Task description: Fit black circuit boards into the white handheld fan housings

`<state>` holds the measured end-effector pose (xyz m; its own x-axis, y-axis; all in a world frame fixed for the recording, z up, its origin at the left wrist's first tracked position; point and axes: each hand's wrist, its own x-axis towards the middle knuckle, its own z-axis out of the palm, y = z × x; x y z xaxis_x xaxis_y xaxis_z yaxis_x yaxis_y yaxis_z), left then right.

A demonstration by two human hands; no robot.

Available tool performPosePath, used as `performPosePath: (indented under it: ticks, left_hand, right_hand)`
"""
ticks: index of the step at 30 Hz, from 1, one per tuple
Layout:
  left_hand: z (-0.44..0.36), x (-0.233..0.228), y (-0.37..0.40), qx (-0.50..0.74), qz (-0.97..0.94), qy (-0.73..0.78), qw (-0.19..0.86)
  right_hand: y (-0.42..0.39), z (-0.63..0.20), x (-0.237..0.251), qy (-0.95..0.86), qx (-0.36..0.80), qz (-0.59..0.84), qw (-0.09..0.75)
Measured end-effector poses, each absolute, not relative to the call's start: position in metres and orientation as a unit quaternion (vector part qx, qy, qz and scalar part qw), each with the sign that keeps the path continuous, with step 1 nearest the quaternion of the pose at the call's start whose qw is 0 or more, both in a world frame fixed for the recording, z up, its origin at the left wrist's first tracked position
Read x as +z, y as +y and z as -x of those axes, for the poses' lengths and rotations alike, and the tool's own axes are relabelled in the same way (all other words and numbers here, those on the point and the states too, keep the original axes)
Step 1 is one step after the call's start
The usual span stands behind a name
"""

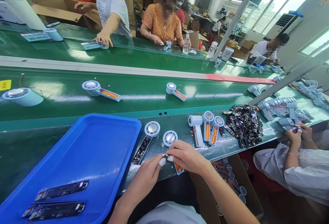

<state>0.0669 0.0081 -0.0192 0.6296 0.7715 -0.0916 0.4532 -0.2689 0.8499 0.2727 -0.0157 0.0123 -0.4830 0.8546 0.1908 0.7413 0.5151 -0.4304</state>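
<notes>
Your left hand (150, 174) and right hand (187, 157) are bare, with white finger covers (on some fingertips only); your forearms have no sleeves, and your shirt looks white.

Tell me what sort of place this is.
Most likely an electronics assembly line in a factory: a long green conveyor belt carries half-built handheld fans, a pile of circuit boards lies nearby, and workers sit alongside.

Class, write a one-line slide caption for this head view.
Both hands, left hand and right hand, work a fan unit beside a blue tray.
</notes>
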Motion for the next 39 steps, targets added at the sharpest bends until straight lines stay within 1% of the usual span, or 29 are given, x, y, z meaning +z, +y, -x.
performPosePath:
  ticks: [11, 16, 23, 32, 37, 39]
  left_hand:
    - [-0.059, -0.014, 0.014, 0.115, -0.808, 0.358, 0.454]
    - [-0.057, -0.018, 0.015, 0.117, -0.812, 0.337, 0.461]
    - [-0.060, -0.013, 0.015, 0.120, -0.800, 0.349, 0.473]
    - [-0.063, -0.010, 0.011, 0.094, -0.826, 0.365, 0.419]
    - [-0.063, -0.009, 0.012, 0.115, -0.800, 0.380, 0.450]
    - [-0.063, -0.011, 0.009, 0.123, -0.778, 0.400, 0.469]
  right_hand:
    - [-0.015, -0.275, 0.001, -0.842, 0.187, 0.461, 0.210]
    - [-0.016, -0.276, -0.002, -0.843, 0.200, 0.449, 0.218]
    - [-0.014, -0.278, -0.005, -0.834, 0.215, 0.445, 0.245]
    - [-0.013, -0.279, -0.006, -0.832, 0.227, 0.439, 0.253]
    - [-0.014, -0.278, -0.004, -0.818, 0.230, 0.467, 0.245]
    - [-0.019, -0.280, 0.004, -0.798, 0.249, 0.482, 0.262]
